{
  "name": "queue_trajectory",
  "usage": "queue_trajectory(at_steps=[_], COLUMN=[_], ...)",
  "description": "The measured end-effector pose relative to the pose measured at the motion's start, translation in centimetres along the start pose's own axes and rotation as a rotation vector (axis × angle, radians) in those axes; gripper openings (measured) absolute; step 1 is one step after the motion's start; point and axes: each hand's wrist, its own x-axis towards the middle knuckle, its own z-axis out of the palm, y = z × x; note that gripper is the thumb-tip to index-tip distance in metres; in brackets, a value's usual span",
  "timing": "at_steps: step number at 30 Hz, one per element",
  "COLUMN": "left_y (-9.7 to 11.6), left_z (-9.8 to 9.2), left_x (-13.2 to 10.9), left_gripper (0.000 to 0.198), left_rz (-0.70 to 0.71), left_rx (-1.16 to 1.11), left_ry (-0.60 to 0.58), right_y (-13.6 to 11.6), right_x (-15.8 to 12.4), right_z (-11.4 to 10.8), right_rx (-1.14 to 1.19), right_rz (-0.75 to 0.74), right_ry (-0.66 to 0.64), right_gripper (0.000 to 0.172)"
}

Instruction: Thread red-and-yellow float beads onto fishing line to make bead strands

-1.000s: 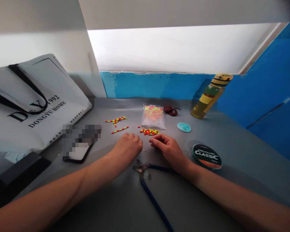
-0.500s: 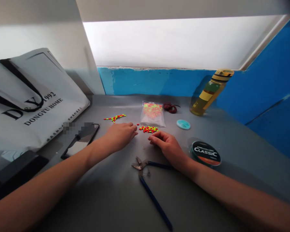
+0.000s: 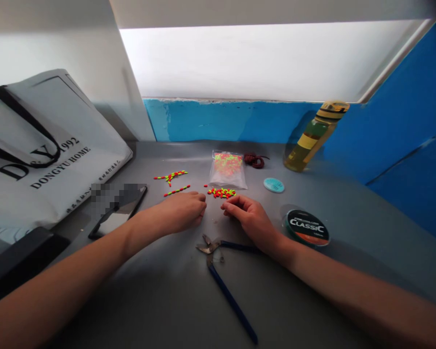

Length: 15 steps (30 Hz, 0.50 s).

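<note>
- Your left hand (image 3: pixel 181 213) lay knuckles up on the grey table (image 3: pixel 349 203), fingers curled under with the tips close together. I could not tell whether they pinched anything.
- Your right hand (image 3: pixel 249 218) faced it, fingers bent in and thumb near the forefinger. That looked like a narrow pinch, but whatever it might have held was too small to see.
- The loose pile of red-and-green beads (image 3: pixel 221 193) sat just beyond both sets of fingertips, likely kept there so either hand could reach it. It was one pile, with too many beads to count.
- One clear bag of the same beads (image 3: pixel 227 169) lay just behind the pile, apparently its supply.
- Left of the pile lay strung bead strands: one crossed cluster (image 3: pixel 170 175) and one single strand (image 3: pixel 177 190), well apart from the loose beads.
- One pair of blue-handled pliers (image 3: pixel 218 261) rested near your wrists, untouched but within easy reach.
- One CLASSIC line spool (image 3: pixel 307 228) and one small teal disc (image 3: pixel 273 184) lay to your right.
- One bottle (image 3: pixel 314 138) and one dark red cord (image 3: pixel 255 160) stood farther back. One phone (image 3: pixel 118 213) and one tote bag (image 3: pixel 51 150) lay off to the left.
</note>
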Motion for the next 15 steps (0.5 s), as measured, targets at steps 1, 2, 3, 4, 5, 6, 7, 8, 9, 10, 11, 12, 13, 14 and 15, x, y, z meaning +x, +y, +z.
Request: queue_trajectory(at_steps=[1,2,3,4,5,6,7,8,9,10,11,12,13,14,15], left_y=[-0.1,-0.2,-0.3,-0.5,-0.8,-1.0,-1.2,-1.3,-1.4,-1.4,-1.2,-0.9,-0.5,-0.1,0.4], left_z=[0.0,0.0,0.0,-0.1,-0.3,-0.5,-0.7,-0.9,-1.2,-1.4,-1.6,-1.8,-1.9,-1.9,-1.8], left_x=[0.0,0.0,0.0,0.0,-0.1,-0.1,-0.2,-0.4,-0.5,-0.6,-0.8,-0.8,-0.8,-0.8,-0.7], left_gripper=[0.014,0.014,0.013,0.012,0.012,0.012,0.012,0.013,0.014,0.014,0.014,0.014,0.013,0.013,0.014], left_rz=[-0.001,-0.006,-0.018,-0.039,-0.066,-0.093,-0.116,-0.132,-0.136,-0.130,-0.122,-0.114,-0.112,-0.114,-0.113], left_rx=[0.001,-0.010,-0.037,-0.076,-0.122,-0.165,-0.196,-0.208,-0.202,-0.181,-0.146,-0.102,-0.053,0.002,0.052], left_ry=[-0.009,-0.013,-0.013,-0.015,-0.021,-0.029,-0.039,-0.045,-0.047,-0.046,-0.047,-0.054,-0.069,-0.087,-0.105], right_y=[0.0,-0.1,-0.1,-0.1,-0.2,-0.2,-0.2,-0.2,-0.2,-0.1,-0.1,-0.1,-0.1,-0.1,0.0], right_x=[0.0,0.0,-0.1,-0.1,-0.1,-0.1,-0.1,-0.1,-0.1,-0.1,-0.1,-0.1,0.0,0.0,0.0], right_z=[0.0,0.0,0.0,0.0,0.0,0.0,0.0,0.0,0.0,0.0,0.0,0.0,0.0,0.0,0.0], right_rx=[0.001,0.003,0.003,0.001,-0.001,-0.004,-0.008,-0.011,-0.012,-0.012,-0.012,-0.013,-0.015,-0.017,-0.019], right_rz=[0.000,0.001,0.003,0.004,0.006,0.007,0.007,0.007,0.005,0.001,-0.003,-0.008,-0.013,-0.016,-0.018], right_ry=[0.001,0.001,0.000,-0.001,-0.001,-0.002,-0.001,-0.001,-0.001,-0.001,-0.004,-0.007,-0.010,-0.012,-0.010], right_gripper=[0.027,0.027,0.026,0.026,0.026,0.026,0.026,0.026,0.026,0.026,0.026,0.025,0.025,0.025,0.024])
